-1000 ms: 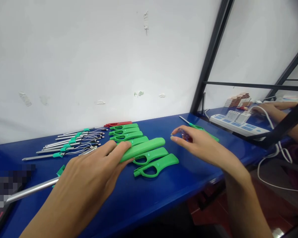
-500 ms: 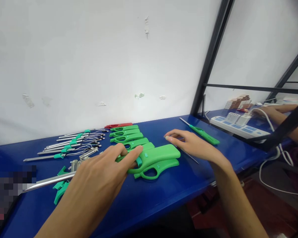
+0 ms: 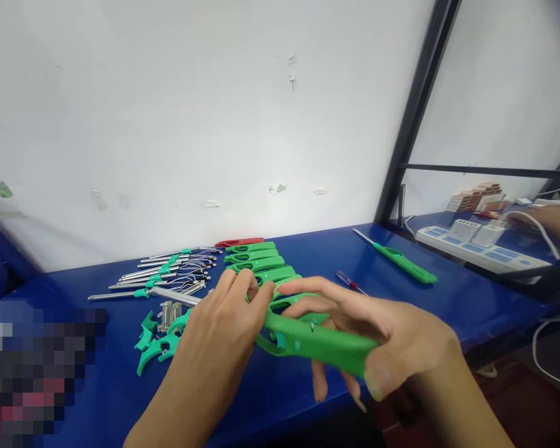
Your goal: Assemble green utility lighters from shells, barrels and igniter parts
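Note:
My left hand [image 3: 226, 323] pinches a green long-nosed lighter [image 3: 320, 341] near its trigger end, its metal tube [image 3: 175, 297] pointing left. The thumb of my right hand [image 3: 401, 339] presses the end of the lighter's handle, its fingers reaching behind the body, partly blurred. Beyond the hands, several green handle shells [image 3: 254, 255] lie in a column, a red one [image 3: 242, 241] at the back. To the left are several metal lighter tubes [image 3: 126, 294] with wires, clear small tanks [image 3: 169, 315] and teal triggers [image 3: 158, 350].
A purple-handled screwdriver [image 3: 345, 280] rests behind my right hand. Farther right lies another green lighter [image 3: 404, 264], before a white power strip [image 3: 476, 249] with plugs. A black metal frame [image 3: 413, 112] crosses the right side. Another person's hand [image 3: 550, 221] shows at far right.
My right hand has come left from beside the screwdriver onto the lighter's handle. The lighter has turned and come nearer, its handle end now lower. The view has shifted left.

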A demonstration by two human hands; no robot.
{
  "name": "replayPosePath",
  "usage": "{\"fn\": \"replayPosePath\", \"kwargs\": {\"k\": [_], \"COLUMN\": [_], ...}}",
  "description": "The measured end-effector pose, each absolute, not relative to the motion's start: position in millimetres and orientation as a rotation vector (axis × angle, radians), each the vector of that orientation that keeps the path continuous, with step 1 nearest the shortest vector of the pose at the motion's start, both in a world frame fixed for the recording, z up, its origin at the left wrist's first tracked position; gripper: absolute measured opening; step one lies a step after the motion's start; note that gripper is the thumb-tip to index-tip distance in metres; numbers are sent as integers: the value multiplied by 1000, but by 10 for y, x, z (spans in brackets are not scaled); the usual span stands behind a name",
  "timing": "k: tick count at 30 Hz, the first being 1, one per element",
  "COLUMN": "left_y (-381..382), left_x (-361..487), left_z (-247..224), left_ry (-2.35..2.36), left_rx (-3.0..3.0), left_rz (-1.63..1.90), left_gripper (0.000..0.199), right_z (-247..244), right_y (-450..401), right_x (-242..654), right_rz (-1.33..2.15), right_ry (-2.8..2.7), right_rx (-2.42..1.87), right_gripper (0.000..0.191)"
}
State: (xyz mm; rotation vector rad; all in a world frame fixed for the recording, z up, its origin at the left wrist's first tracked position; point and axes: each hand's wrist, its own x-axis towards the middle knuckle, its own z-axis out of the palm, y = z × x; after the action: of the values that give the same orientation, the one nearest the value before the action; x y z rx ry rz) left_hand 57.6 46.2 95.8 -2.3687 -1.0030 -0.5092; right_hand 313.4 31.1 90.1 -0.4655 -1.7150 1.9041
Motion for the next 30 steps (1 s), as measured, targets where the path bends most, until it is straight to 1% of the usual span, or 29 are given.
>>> {"fn": "replayPosePath", "kwargs": {"k": [2,5,8,10,11,13,15,16,19,21,23,25,27,30], "left_y": [498,540,542,534,532,533,537,535,491,426,344,266,212,191], "left_x": [563,554,555,558,562,575,596,609,661,699,737,772,804,846], "left_z": [934,929,954,955,945,908,864,845,812,814,828,845,856,848], "left_ry": [-1036,-1049,-1046,-1064,-1076,-1064,-997,-948,-812,-746,-696,-664,-647,-628], "left_rx": [-2355,-2362,-2414,-2420,-2413,-2435,-2514,-2544,-2532,-2553,-2610,-2639,-2640,-2639], "left_rz": [-540,-596,-601,-602,-612,-625,-626,-646,-780,-842,-850,-824,-786,-759], "left_gripper": [37,35,36,37,36,37,45,52,65,64,58,55,59,65], "right_z": [871,825,761,692,648,547,443,395,271,197,122,49,-2,-9], "right_y": [324,306,192,66,-2,-122,-194,-208,-181,-131,-76,-32,-13,-33], "right_x": [3079,2946,2763,2652,2612,2575,2597,2623,2715,2754,2761,2744,2728,2746], "right_rz": [1944,2003,1979,1915,1870,1763,1777,1747,1555,1434,1359,1283,1231,1241], "right_ry": [-1688,-1643,-1508,-1364,-1269,-1110,-1089,-1084,-1096,-1125,-1145,-1142,-1127,-1118], "right_rx": [-377,-327,-314,-320,-341,-384,-505,-556,-664,-709,-737,-715,-693,-749], "right_gripper": [101,114,114,107,99,74,56,53,48,42,37,40,45,45]}}
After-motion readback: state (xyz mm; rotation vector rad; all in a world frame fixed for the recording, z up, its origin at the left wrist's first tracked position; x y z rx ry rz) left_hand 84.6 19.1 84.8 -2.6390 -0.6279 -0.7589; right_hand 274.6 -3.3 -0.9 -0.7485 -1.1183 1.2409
